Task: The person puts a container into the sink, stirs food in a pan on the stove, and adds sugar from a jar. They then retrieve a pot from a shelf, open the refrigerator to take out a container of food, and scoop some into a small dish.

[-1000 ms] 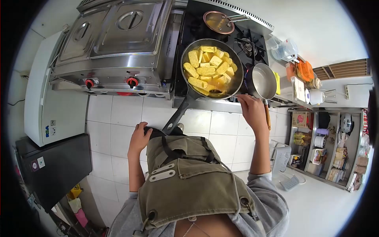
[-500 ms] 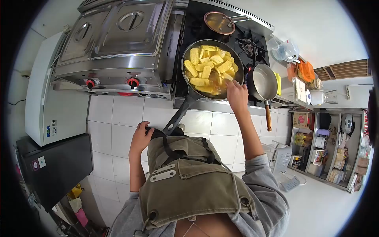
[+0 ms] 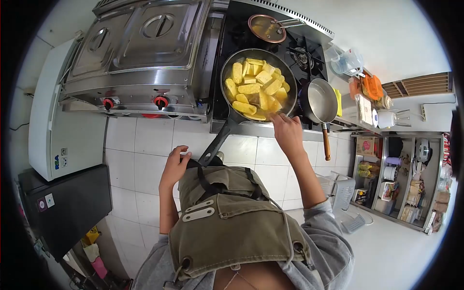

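A large dark frying pan (image 3: 224, 79) sits on the stove, full of yellow oblong pieces (image 3: 249, 88) in a brownish liquid. My right hand (image 3: 287, 129) is closed at the pan's near right rim, fingers pinched together; whatever it grips there is too hidden and blurred to name. The pan's long black handle (image 3: 216, 142) points toward me, untouched. Left of the handle's end, my left hand (image 3: 175, 166) hovers beside the olive apron (image 3: 232, 227), its fingers loosely bent and apart, with nothing visible in them.
Right of the pan stands a small saucepan (image 3: 322, 99) with a wooden handle (image 3: 326, 145) jutting toward me. Behind is a lidded pot (image 3: 267, 29) beside a bare burner (image 3: 300, 57). A steel food warmer (image 3: 130, 87) adjoins on the left; shelves (image 3: 396, 179) stand right.
My right hand has shifted slightly left and down along the pan's rim. Several yellow pieces have changed position in the liquid. My left hand is nearly still.
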`<move>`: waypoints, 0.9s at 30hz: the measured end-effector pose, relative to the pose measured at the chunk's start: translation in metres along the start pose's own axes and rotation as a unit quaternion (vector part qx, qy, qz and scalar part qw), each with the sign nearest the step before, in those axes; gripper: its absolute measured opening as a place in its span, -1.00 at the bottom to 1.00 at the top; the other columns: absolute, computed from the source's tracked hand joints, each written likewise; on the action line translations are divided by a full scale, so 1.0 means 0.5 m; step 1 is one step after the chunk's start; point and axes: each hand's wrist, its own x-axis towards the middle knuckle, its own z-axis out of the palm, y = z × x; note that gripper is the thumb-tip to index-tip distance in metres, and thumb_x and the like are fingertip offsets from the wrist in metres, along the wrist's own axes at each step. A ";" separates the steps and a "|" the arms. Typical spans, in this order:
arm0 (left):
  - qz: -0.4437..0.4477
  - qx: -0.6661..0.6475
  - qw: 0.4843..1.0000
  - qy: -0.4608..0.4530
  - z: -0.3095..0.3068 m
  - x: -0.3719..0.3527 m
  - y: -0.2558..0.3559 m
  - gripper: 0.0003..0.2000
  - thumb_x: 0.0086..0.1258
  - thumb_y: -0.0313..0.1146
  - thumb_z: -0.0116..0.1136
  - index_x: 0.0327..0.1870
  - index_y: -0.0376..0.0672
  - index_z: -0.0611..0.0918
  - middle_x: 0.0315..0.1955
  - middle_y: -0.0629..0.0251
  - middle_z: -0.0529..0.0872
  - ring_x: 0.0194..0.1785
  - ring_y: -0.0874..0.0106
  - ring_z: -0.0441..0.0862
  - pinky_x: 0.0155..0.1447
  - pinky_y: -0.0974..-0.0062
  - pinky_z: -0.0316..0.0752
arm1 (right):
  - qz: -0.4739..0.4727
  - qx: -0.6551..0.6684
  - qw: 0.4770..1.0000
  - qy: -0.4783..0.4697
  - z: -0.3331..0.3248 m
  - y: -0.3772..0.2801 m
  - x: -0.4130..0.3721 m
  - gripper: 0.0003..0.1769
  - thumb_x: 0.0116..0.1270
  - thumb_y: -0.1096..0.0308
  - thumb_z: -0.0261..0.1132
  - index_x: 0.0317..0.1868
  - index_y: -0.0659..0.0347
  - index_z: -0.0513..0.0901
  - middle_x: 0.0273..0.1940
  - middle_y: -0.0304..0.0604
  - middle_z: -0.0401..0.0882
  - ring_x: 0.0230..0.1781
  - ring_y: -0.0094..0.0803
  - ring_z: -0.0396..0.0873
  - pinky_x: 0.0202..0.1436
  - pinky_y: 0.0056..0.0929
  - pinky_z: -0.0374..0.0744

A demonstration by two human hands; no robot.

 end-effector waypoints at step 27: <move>-0.036 -0.036 0.999 -0.005 -0.008 -0.011 0.004 -0.68 0.43 -0.22 -0.03 0.03 -0.28 0.49 -0.16 0.13 0.63 -0.14 0.33 0.59 -0.01 0.45 0.44 | -0.008 -0.037 0.999 0.016 0.077 0.085 0.131 -0.84 0.24 0.36 0.12 -0.23 0.16 0.61 -0.45 -0.12 0.64 -0.45 -0.29 0.62 -0.30 -0.32 0.44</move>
